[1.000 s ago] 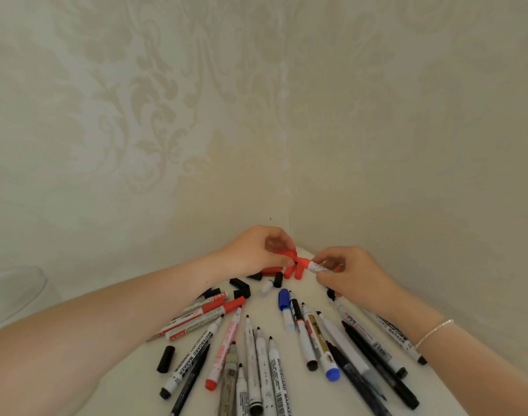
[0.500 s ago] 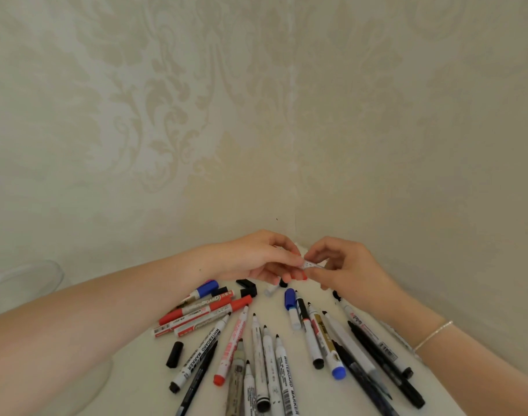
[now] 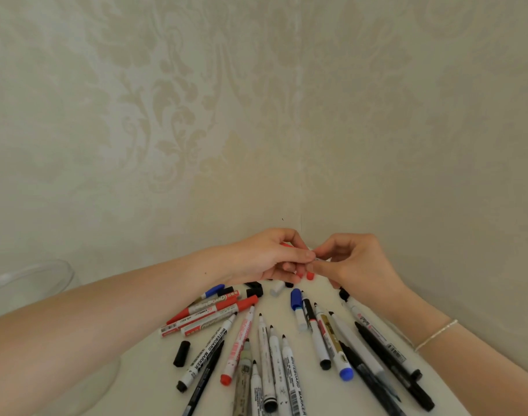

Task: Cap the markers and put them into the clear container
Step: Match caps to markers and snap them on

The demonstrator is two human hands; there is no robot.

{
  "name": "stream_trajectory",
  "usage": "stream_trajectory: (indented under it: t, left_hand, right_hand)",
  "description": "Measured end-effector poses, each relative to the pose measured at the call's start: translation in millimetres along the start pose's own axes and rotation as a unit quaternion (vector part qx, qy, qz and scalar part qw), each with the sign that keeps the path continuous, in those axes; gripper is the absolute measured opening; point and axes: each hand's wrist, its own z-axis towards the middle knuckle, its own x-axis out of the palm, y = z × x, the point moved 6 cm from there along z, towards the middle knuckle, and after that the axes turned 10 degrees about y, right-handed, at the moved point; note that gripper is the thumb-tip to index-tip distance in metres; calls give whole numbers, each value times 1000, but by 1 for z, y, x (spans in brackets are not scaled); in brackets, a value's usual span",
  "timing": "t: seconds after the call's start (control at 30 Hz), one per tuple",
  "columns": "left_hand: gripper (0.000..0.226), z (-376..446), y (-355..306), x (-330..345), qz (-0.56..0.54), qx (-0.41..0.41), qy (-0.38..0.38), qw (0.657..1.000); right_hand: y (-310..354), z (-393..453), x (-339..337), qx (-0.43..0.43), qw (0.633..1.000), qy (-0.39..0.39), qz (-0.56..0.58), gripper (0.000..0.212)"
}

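**Both hands meet over a marker at the far corner of the desk**

The left hand and right hand come together above the far end of the white desk, fingertips touching. The left hand's fingers curl round a red cap, of which only a sliver shows above the knuckles. The right hand pinches a thin white marker between thumb and fingers; most of it is hidden, so whether the cap is fully seated on it is hard to say. A thin bracelet circles the right wrist.

Below the hands, a loose red cap lies on the desk, with a white cap near it. Many markers fan out toward the camera: red-capped markers on the left side, a blue-capped marker in the middle, uncapped whiteboard markers with black tips pointing away, and black pens on the right. A loose black cap lies apart at the left of the pile.

The clear container stands at the left edge, partly behind the left forearm, well apart from the markers.
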Motion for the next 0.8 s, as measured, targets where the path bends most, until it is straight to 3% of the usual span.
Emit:
stream_trajectory:
  t: [0.27,0.43,0.57,0.67,0.8]
  left_hand:
    - [5,7,15,-17,56,-69,12,996]
    - [13,-11,7,-61,129,-92,-19,987]
    - [20,-25,14,-61,352,-147,30,924]
    - [30,-22,23,-47,427,-137,42,893]
    - [27,-27,32,-64,592,-207,44,778]
  right_hand:
    - [-26,5,14,35,999,26,18,13]
    - [-38,8,0,63,998,29,-6,26]
    - [-38,12,11,56,997,47,31,26]
    - [-36,22,34,44,996,76,22,26]
    - [-47,30,34,62,978,83,-181,41]
